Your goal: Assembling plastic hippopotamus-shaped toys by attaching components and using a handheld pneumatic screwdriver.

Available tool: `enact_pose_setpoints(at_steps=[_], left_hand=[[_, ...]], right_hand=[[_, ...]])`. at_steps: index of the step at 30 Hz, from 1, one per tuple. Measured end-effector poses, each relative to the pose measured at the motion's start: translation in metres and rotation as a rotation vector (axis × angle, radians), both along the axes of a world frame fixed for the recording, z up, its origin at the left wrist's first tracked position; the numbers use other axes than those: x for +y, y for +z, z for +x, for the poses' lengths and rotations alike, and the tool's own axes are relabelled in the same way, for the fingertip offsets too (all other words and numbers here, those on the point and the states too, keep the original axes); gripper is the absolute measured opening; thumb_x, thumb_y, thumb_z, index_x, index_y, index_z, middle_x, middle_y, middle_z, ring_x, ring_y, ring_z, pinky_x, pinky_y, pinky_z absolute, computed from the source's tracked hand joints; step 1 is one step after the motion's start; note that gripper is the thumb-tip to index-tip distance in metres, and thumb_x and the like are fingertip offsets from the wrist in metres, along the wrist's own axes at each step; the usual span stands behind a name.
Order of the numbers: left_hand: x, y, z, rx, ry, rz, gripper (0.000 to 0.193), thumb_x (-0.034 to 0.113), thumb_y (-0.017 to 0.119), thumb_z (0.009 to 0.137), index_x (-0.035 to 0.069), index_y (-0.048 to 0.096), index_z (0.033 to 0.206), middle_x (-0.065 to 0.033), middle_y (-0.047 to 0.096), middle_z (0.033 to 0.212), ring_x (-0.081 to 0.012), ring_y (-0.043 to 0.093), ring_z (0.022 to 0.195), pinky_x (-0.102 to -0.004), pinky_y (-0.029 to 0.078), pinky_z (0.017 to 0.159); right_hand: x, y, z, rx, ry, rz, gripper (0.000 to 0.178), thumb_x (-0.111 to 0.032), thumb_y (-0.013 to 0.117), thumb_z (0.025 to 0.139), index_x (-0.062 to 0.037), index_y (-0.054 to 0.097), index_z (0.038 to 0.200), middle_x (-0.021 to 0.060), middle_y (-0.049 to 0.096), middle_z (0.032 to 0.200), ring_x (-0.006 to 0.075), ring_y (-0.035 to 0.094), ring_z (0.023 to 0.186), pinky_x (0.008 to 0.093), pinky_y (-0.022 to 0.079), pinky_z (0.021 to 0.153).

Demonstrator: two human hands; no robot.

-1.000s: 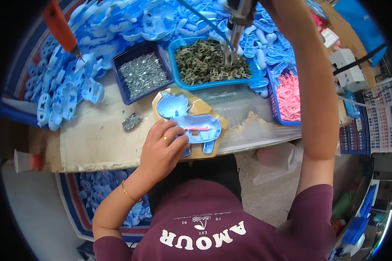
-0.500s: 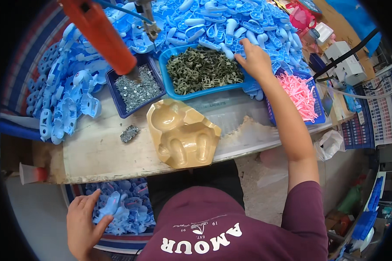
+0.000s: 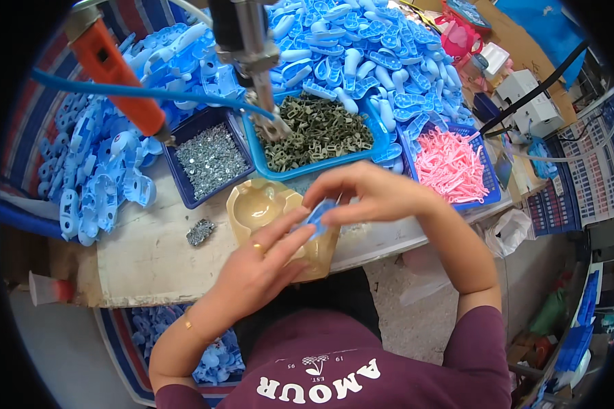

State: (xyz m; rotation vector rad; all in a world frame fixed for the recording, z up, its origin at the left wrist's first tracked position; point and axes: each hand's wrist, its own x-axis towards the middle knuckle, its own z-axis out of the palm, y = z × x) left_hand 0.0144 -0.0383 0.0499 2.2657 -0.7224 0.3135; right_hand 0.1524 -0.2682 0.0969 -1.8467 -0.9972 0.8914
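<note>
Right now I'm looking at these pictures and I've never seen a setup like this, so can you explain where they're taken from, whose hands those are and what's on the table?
There is no robot. A wide camera on a person's head looks down, so straight edges bend. The bare left hand and right hand are the wearer's. The right one seems to pinch a small blue piece, with the left fingertips against it, over a tan mould. On the table are metal bits in a dark blue tray, dark green clips in a light blue tray, pink sticks in a basket, and heaped blue parts. An orange tool hangs above.
</note>
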Motion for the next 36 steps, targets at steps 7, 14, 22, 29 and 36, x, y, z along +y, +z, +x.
enact_pose_setpoints(at_steps=[7,14,22,29,36], left_hand=[[0.002,-0.028,0.003,-0.235,0.073,-0.058,0.036,0.002,0.078,0.081,0.007,0.070,0.117,-0.0138,0.067,0.118,-0.0304,0.072,0.091,-0.0352,0.060,0.072],[0.007,-0.039,-0.026,-0.108,0.173,-0.031,0.031,0.001,0.079,0.080,0.005,0.073,0.110,-0.0131,0.068,0.112,-0.0278,0.072,0.084,-0.0342,0.059,0.067],[-0.006,-0.040,-0.025,-0.098,0.162,-0.054,0.032,-0.001,0.077,0.081,0.004,0.072,0.112,-0.0149,0.067,0.116,-0.0297,0.071,0.094,-0.0355,0.060,0.076],[-0.013,-0.039,-0.024,-0.071,0.141,-0.058,0.035,0.001,0.075,0.084,0.002,0.070,0.118,-0.0148,0.068,0.119,-0.0314,0.071,0.098,-0.0372,0.060,0.080],[-0.015,-0.041,-0.023,-0.075,0.122,-0.067,0.036,0.001,0.074,0.084,0.000,0.069,0.120,-0.0152,0.068,0.120,-0.0313,0.071,0.098,-0.0370,0.059,0.081]], right_hand=[[-0.026,-0.010,0.077,-0.014,-0.241,0.023,0.031,-0.021,0.067,0.098,0.0013,0.066,0.120,0.0063,0.072,0.101,0.0129,0.068,0.091,0.0297,0.056,0.081],[-0.163,-0.044,0.214,-1.059,-1.211,-0.226,0.029,-0.019,0.072,0.082,-0.0005,0.072,0.104,0.0155,0.074,0.093,0.0260,0.072,0.084,0.0369,0.056,0.077],[-0.134,-0.036,0.228,-1.527,-1.101,-0.169,0.033,-0.016,0.071,0.079,-0.0086,0.070,0.111,0.0154,0.067,0.111,0.0332,0.064,0.106,0.0431,0.053,0.091],[-0.129,-0.037,0.232,-1.451,-0.990,-0.294,0.030,-0.008,0.070,0.075,-0.0114,0.071,0.106,0.0130,0.066,0.115,0.0360,0.060,0.111,0.0455,0.051,0.094],[-0.120,-0.031,0.252,-1.303,-1.112,-0.132,0.028,-0.015,0.066,0.084,-0.0057,0.069,0.110,0.0177,0.070,0.109,0.0364,0.065,0.103,0.0424,0.052,0.094]])
